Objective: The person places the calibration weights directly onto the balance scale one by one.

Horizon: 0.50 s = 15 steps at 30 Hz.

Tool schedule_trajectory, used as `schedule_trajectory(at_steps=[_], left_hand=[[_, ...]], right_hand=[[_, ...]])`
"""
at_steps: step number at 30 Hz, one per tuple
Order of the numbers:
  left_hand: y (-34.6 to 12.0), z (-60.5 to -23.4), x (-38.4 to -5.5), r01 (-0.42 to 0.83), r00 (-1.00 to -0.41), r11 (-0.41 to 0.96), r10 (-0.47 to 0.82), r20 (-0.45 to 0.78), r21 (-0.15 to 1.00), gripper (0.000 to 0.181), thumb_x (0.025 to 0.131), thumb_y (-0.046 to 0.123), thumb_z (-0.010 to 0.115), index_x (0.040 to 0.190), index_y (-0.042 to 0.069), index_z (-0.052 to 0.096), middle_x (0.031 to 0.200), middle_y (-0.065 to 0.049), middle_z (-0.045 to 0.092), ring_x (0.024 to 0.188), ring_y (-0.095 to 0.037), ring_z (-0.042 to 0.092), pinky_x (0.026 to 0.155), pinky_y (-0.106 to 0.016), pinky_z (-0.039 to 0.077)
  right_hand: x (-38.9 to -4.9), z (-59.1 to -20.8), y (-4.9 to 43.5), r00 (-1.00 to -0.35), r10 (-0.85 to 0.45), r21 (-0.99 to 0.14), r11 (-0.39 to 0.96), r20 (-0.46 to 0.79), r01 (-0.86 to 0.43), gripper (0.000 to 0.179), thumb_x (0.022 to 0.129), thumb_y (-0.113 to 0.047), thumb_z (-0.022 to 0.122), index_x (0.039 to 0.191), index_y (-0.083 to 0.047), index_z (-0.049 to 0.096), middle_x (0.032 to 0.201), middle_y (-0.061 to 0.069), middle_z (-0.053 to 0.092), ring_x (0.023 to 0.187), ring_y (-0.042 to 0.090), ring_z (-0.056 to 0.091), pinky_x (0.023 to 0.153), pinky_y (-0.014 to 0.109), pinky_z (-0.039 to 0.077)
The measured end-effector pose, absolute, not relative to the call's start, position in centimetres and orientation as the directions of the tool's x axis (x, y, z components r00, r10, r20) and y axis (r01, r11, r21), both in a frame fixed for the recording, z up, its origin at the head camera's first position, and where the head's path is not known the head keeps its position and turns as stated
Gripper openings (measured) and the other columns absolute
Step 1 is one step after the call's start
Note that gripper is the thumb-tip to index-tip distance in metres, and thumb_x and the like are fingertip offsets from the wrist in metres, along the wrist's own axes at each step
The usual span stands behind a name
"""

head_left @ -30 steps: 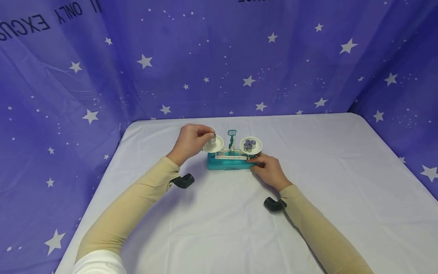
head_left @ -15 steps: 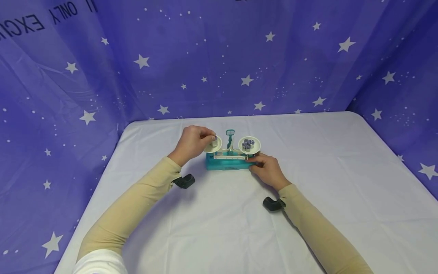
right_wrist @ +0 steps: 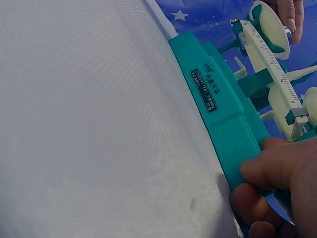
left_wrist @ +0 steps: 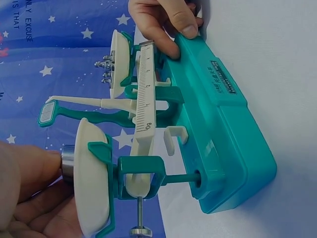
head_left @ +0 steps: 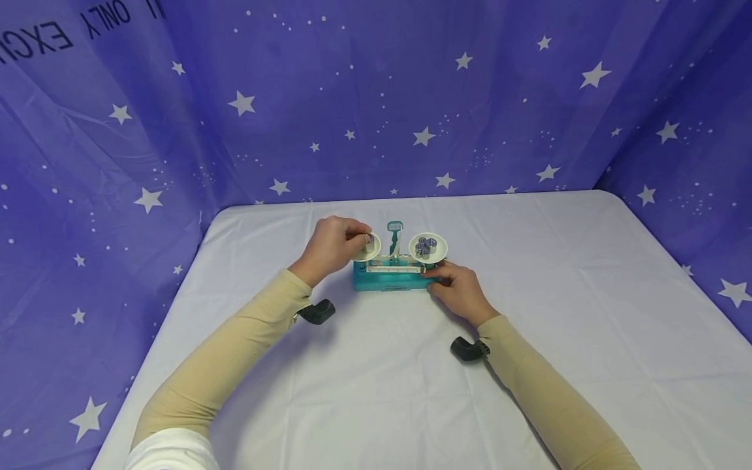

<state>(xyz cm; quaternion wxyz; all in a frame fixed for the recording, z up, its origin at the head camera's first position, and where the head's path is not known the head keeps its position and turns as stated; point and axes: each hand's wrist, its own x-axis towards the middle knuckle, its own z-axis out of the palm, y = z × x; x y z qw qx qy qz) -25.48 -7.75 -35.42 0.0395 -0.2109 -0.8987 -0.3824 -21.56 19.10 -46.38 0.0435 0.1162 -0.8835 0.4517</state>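
Note:
A teal tray balance (head_left: 390,281) with two cream pans stands on the white-covered table. Between thumb and fingers, my left hand (head_left: 331,248) pinches a silver cylindrical weight (left_wrist: 68,162) down in the left pan (left_wrist: 92,181); in the head view the fingers partly cover it. Several small metal weights (head_left: 424,247) sit together in the right pan (head_left: 440,252). My right hand (head_left: 462,295) grips the right end of the base, thumb on the front face, as the right wrist view shows. A graduated beam (left_wrist: 145,91) runs across the front of the balance.
The white cloth (head_left: 364,385) spreads around the balance on all sides. Behind the table hangs a purple-blue curtain (head_left: 376,98) with white stars. A teal upright with a small scale window (head_left: 395,226) rises between the pans. Black camera mounts (head_left: 317,312) sit at both wrists.
My left hand has lowered the cylindrical weight slightly into the left pan. My right hand has kept its grip on the base. The head view has shifted a little.

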Motion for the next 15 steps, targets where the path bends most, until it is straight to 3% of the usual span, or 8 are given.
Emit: schedule_trajectory(at_steps=[15], left_hand=[[-10.5,-34.2,-24.5,0.413,-0.911,0.644,0.303,0.280,0.644,0.025,0.096,0.010,0.064,0.116,0.001,0.076,0.117,-0.015,0.076,0.102,-0.029,0.075,0.086,-0.042,0.062]], right_hand=[[-21.4,-46.3,19.0,-0.970,-0.167,-0.787,0.567,0.178,-0.242,0.025,0.085,0.002,0.072,0.109,-0.003,0.078,0.131,0.019,0.069,0.097,0.027,0.066,0.079,0.026,0.053]])
